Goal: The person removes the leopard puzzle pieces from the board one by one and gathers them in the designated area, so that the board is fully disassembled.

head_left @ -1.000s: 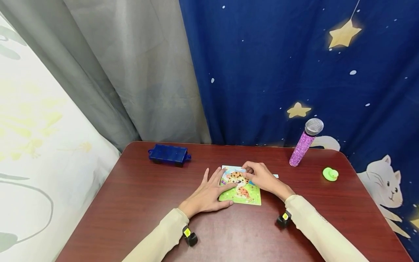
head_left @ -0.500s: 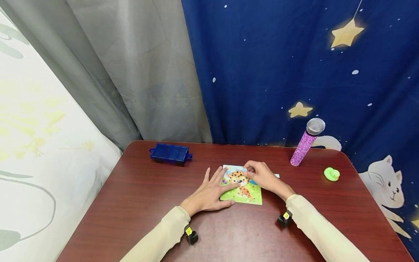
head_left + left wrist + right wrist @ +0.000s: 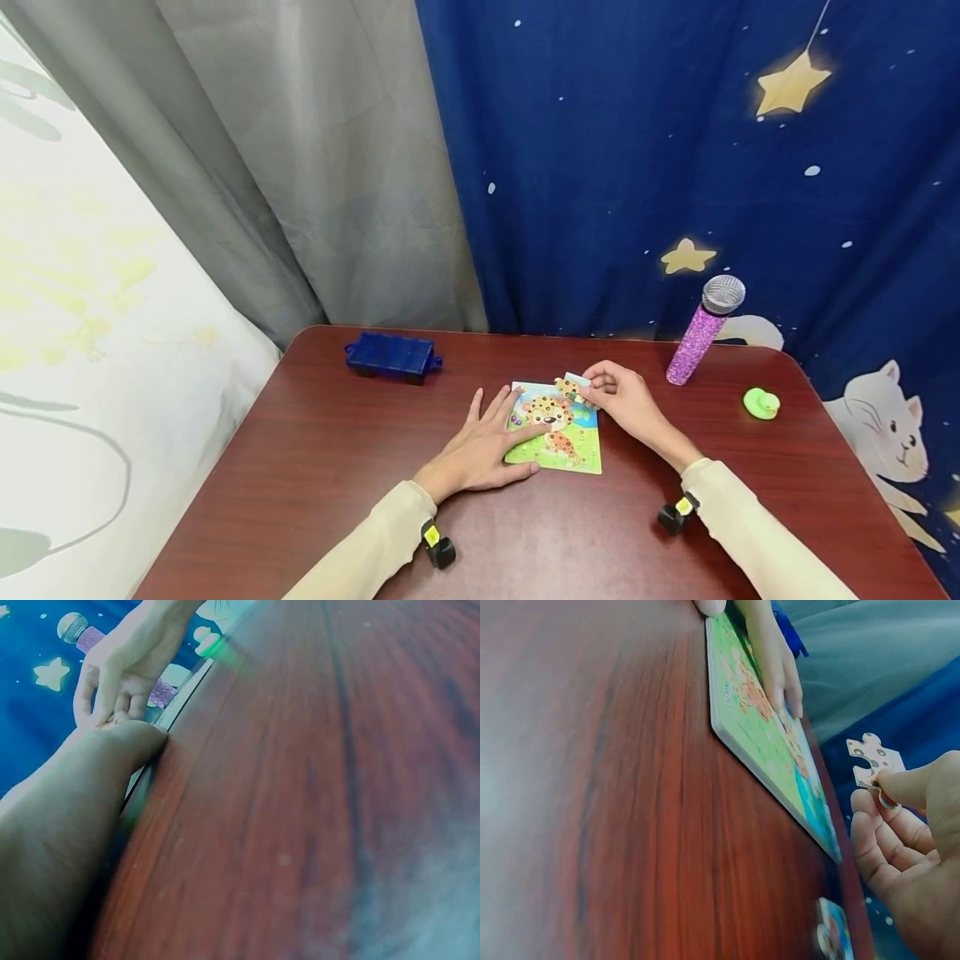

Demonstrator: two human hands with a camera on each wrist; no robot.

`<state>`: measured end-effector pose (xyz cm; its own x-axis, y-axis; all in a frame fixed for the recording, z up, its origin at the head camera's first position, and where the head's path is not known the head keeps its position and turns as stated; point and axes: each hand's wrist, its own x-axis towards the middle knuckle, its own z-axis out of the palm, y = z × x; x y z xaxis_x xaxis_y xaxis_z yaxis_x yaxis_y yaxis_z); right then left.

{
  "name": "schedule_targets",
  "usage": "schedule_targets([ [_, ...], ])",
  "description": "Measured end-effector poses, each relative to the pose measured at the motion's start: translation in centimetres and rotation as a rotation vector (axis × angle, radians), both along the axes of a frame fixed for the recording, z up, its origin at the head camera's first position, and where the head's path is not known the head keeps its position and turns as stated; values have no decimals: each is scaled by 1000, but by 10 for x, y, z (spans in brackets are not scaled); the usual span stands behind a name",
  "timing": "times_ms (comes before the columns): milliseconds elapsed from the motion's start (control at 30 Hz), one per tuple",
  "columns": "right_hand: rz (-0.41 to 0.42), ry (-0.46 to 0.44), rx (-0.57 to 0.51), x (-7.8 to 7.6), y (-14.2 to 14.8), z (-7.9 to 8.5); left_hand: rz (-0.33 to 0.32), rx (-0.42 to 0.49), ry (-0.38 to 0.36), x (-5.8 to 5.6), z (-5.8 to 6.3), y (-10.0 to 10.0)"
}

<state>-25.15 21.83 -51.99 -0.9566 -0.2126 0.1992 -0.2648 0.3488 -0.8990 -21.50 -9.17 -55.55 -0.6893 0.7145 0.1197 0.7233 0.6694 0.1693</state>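
A jigsaw puzzle (image 3: 585, 454) with a spotted leopard cub on green grass lies flat on the table. My left hand (image 3: 483, 448) rests on its left side, fingers straight and spread. Above the puzzle's top right corner, my right hand (image 3: 628, 404) pinches a jigsaw piece (image 3: 572, 387) between thumb and fingers. In the right wrist view this spotted piece (image 3: 876, 759) is raised off the board, its knobs and notches showing. A second jigsaw piece (image 3: 832, 930) lies on the table beside the board; the right hand hides it in the head view.
A dark blue toy wagon (image 3: 393, 354) stands at the back left of the wooden table (image 3: 337, 467). At the back right are a purple glitter microphone (image 3: 697, 337) standing upright and a green toy duck (image 3: 761, 403). Curtains hang behind the table.
My right hand has lifted a jigsaw piece from the puzzle's upper right and moved slightly right and up, so the piece now shows. My left hand stays in place on the puzzle.
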Motion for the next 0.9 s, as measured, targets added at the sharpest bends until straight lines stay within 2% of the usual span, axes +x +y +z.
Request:
schedule_targets([
  [300, -46, 67, -17, 21, 34, 7, 16, 33, 12, 3, -2, -6],
  [533, -141, 129, 26, 32, 64, 8, 4, 33, 23, 1, -3, -2],
  [900, -183, 145, -4, 50, 93, 8, 4, 52, 10, 4, -3, 1],
])
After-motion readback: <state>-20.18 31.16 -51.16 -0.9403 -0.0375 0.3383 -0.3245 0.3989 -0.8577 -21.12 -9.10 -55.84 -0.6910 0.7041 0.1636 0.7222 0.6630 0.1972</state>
